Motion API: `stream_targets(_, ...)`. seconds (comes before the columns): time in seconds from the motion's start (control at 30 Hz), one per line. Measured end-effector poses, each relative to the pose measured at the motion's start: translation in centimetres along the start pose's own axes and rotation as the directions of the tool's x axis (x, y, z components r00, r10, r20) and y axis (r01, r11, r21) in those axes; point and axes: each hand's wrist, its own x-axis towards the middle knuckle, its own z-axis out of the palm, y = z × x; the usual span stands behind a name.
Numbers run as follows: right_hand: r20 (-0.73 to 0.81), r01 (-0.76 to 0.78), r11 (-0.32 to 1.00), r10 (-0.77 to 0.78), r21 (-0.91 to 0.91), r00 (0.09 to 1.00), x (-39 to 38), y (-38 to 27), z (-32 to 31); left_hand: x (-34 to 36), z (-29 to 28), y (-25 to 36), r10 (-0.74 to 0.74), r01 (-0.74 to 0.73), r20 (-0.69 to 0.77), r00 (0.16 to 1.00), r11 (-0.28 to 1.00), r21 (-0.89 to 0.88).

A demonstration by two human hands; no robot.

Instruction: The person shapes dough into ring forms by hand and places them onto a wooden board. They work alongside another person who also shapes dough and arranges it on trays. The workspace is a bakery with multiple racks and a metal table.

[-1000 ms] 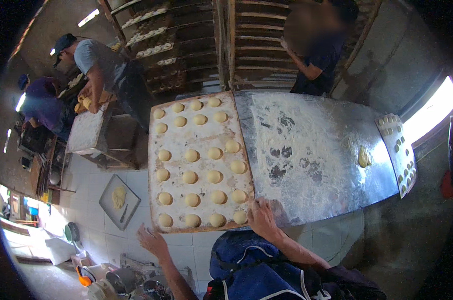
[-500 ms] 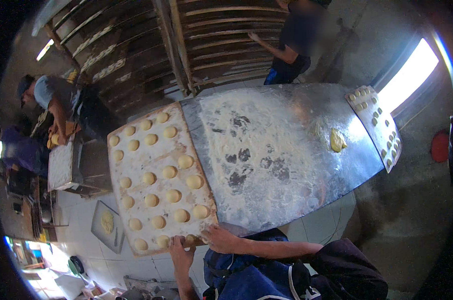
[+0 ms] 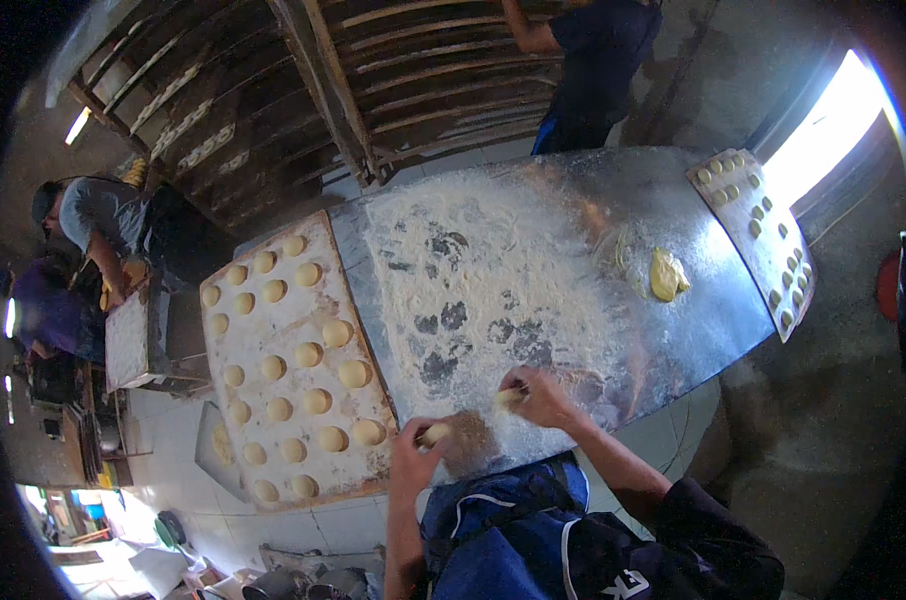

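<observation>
Item one, the landmark: a long metal worktop dusted with white flour, against whose near edge I stand. My left hand sits at that near edge, curled around a small round pale dough ball; the grip looks narrow and closed on the piece. My right hand rests a little further in on the floured patch, fingers cupped over a second small dough piece, of which only a sliver shows. Item two: a pale wooden proofing board butted against the left end of the worktop, carrying rows of round dough balls, some slots bare. Item three: a yellowish lump of bulk dough well toward the far right of the worktop. Item four: a second, smaller board with dough rounds overhanging the right end. Item five: a wooden rack of slatted shelves beyond the worktop's far side, a person in dark blue reaching into it. Risk, my judgement: the left-hand piece sits so near the worktop's lip that a loose roll could send it to the floor; bare metal patches in the flour could grab and tear the dough.
</observation>
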Motion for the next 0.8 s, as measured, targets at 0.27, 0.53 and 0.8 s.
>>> stream_targets(0.27, -0.285, -0.007, 0.907, -0.125, -0.421, 0.950, 0.7, 0.6, -3.3, 6.7, 5.9, 2.1, 0.228, -0.064, -0.142, 0.963, 0.707, 0.704)
stream_targets(0.53, -0.402, 0.051, 0.792, -0.363, -0.609, 0.840, 4.9, -1.1, -0.8, 12.6, 9.8, 1.8, 0.494, -0.131, -0.259, 0.830, 0.624, 0.770)
stream_targets(0.8, -0.350, -0.021, 0.720, -0.312, -0.693, 0.883, 5.0, 0.9, -0.3, 10.0, 11.5, 0.7, 0.361, -0.001, -0.387, 0.848, 0.732, 0.681)
